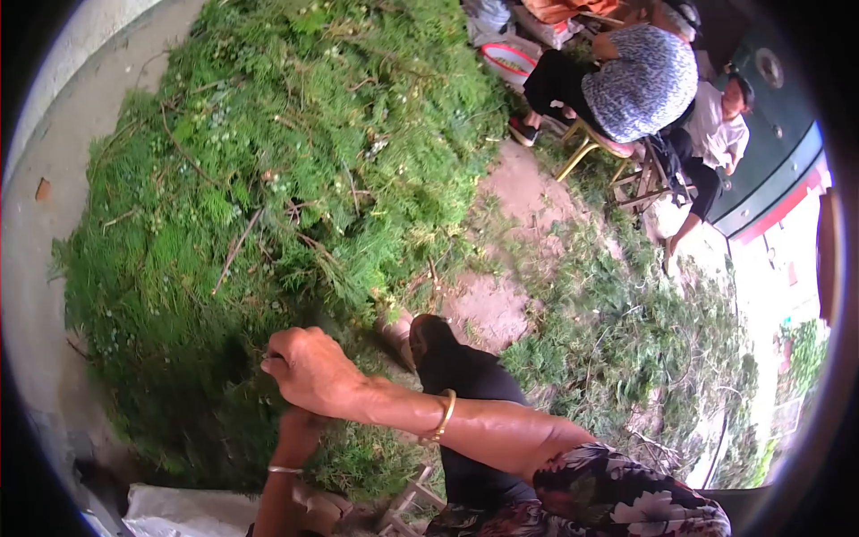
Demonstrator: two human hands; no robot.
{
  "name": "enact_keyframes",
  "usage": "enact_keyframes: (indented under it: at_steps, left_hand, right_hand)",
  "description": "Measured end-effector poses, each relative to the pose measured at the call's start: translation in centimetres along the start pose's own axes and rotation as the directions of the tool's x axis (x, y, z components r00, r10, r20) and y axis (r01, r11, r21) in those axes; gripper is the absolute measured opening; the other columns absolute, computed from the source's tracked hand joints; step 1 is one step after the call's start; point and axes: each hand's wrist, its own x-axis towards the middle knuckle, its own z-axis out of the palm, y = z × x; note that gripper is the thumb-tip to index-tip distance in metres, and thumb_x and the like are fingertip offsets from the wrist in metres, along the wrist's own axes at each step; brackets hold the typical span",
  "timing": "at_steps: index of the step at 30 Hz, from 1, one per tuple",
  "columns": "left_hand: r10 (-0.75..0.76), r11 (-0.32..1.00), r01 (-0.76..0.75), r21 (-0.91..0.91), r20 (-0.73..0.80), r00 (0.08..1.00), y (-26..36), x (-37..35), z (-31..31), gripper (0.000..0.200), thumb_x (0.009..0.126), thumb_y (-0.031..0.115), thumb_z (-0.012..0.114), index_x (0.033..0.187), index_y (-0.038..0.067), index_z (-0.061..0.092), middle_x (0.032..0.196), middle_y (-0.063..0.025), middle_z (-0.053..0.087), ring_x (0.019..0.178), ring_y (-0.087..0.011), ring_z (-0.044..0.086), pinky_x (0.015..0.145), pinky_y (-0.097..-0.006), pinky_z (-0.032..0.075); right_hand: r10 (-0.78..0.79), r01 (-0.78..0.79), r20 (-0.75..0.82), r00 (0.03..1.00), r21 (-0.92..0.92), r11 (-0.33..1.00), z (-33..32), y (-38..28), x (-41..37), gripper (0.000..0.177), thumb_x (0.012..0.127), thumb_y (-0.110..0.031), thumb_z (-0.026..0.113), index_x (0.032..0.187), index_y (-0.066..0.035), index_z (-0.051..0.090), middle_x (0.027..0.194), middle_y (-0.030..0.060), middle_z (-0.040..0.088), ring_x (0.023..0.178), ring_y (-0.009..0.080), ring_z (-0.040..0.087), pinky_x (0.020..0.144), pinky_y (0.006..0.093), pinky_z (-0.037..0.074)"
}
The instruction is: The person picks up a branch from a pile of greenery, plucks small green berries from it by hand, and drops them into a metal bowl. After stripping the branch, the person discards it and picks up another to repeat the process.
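A large heap of green cypress-like branches [304,152] with small pale cones and brown twigs fills the left half of the head view. Over its near edge, my right hand [313,371] is closed, fingers curled in; whatever they may grip is hidden. A gold bangle [445,414] circles that wrist. Just below it, crossing under the right hand, is my left hand [300,428], with a silver bangle [285,470] on the wrist. Its fingers are hidden by the right hand and the shaded foliage, so I cannot see what it holds.
Two people [642,80] sit at the upper right, near a red-rimmed basin [508,64]. Loose greenery [617,331] covers the ground at right, with bare reddish soil [488,304] between. A pale sack [188,512] lies at bottom left, a wooden stool [413,501] near my leg.
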Motion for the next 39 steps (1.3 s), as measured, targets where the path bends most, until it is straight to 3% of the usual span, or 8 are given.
enact_keyframes:
  at_steps: [7, 9, 10, 14, 22, 31, 35, 39]
  left_hand:
    - [-0.399, 0.748, 0.139, -0.650, -0.272, 0.876, 12.6, -4.2, -11.9, 0.024, 0.078, 0.002, 0.061, 0.102, -0.002, 0.060, 0.093, -0.0060, 0.059, 0.079, -0.0131, 0.058, 0.065, -0.0275, 0.052]
    - [-0.173, 0.968, 0.071, -0.242, -0.429, 0.886, 10.5, -7.2, -12.2, 0.032, 0.079, 0.001, 0.063, 0.110, 0.008, 0.065, 0.117, -0.0140, 0.060, 0.104, -0.0286, 0.056, 0.088, -0.0397, 0.046]
    - [0.177, 0.889, -0.002, 0.458, -0.340, 0.924, 10.3, -8.4, -13.3, 0.032, 0.080, 0.003, 0.064, 0.110, 0.015, 0.067, 0.122, -0.0141, 0.058, 0.111, -0.0331, 0.052, 0.094, -0.0412, 0.041]
    - [-0.294, 0.792, 0.084, -0.605, -0.257, 0.921, 12.5, -7.5, -13.2, 0.026, 0.085, 0.008, 0.063, 0.111, 0.009, 0.063, 0.116, -0.0121, 0.059, 0.099, -0.0273, 0.058, 0.082, -0.0396, 0.048]
    - [-0.247, 0.209, -0.146, -0.967, -0.197, 0.949, 12.7, -6.0, -13.5, 0.036, 0.092, 0.012, 0.054, 0.124, -0.002, 0.047, 0.097, -0.0114, 0.058, 0.069, -0.0238, 0.056, 0.060, -0.0393, 0.048]
    - [-0.179, 0.703, -0.005, -0.711, -0.184, 0.966, 12.5, -8.3, -14.2, 0.026, 0.089, 0.011, 0.062, 0.112, -0.001, 0.057, 0.087, -0.0031, 0.053, 0.069, -0.0169, 0.052, 0.056, -0.0361, 0.048]
    - [-0.376, 0.498, 0.184, -0.847, -0.020, 0.926, 12.3, -8.1, -13.1, 0.025, 0.089, 0.014, 0.063, 0.107, -0.002, 0.060, 0.089, -0.0029, 0.054, 0.069, -0.0150, 0.053, 0.054, -0.0338, 0.049]
    - [-0.067, 0.945, -0.024, -0.327, -0.263, 0.963, 10.1, -8.1, -12.5, 0.034, 0.084, 0.015, 0.067, 0.111, -0.004, 0.058, 0.099, -0.0081, 0.059, 0.087, -0.0212, 0.056, 0.069, -0.0332, 0.051]
  right_hand:
    - [-0.031, 0.063, 0.122, 0.992, -0.275, 0.959, 1.8, 0.2, 0.7, 0.019, 0.078, -0.016, 0.064, 0.088, -0.001, 0.063, 0.084, 0.0230, 0.064, 0.078, 0.0410, 0.062, 0.072, 0.0453, 0.052]
    - [-0.241, 0.258, 0.113, 0.964, -0.181, 0.949, 2.2, 0.8, 0.6, 0.027, 0.078, -0.018, 0.065, 0.098, -0.001, 0.064, 0.086, 0.0223, 0.064, 0.080, 0.0373, 0.063, 0.072, 0.0424, 0.052]
    - [-0.277, 0.287, 0.183, 0.943, -0.035, 0.957, 1.9, -0.2, 0.6, 0.027, 0.078, -0.015, 0.066, 0.100, 0.000, 0.065, 0.084, 0.0205, 0.064, 0.074, 0.0293, 0.065, 0.068, 0.0381, 0.052]
    - [-0.112, -0.050, 0.425, 0.898, 0.351, 0.935, 2.8, -1.6, 1.2, 0.028, 0.086, -0.010, 0.065, 0.109, 0.007, 0.062, 0.092, 0.0091, 0.067, 0.085, 0.0131, 0.061, 0.079, 0.0270, 0.050]
    - [0.101, -0.103, 0.031, 0.994, 0.477, 0.873, 3.9, -1.4, 1.9, 0.026, 0.087, -0.017, 0.065, 0.101, 0.006, 0.066, 0.086, 0.0085, 0.067, 0.078, 0.0144, 0.062, 0.079, 0.0299, 0.048]
    - [-0.132, -0.014, 0.300, 0.945, 0.440, 0.898, 4.5, -2.3, 1.7, 0.043, 0.077, -0.016, 0.076, 0.112, 0.005, 0.060, 0.097, 0.0147, 0.066, 0.091, 0.0202, 0.063, 0.080, 0.0326, 0.052]
    - [-0.170, -0.046, 0.568, 0.805, 0.346, 0.937, 4.4, -2.6, 1.4, 0.021, 0.078, -0.013, 0.074, 0.090, 0.003, 0.068, 0.072, 0.0043, 0.066, 0.068, 0.0083, 0.058, 0.062, 0.0263, 0.049]
    - [-0.149, 0.028, 0.558, 0.816, 0.219, 0.975, 4.4, -1.9, 1.7, 0.010, 0.078, -0.007, 0.069, 0.077, 0.002, 0.067, 0.058, -0.0017, 0.056, 0.056, 0.0045, 0.045, 0.050, 0.0250, 0.037]
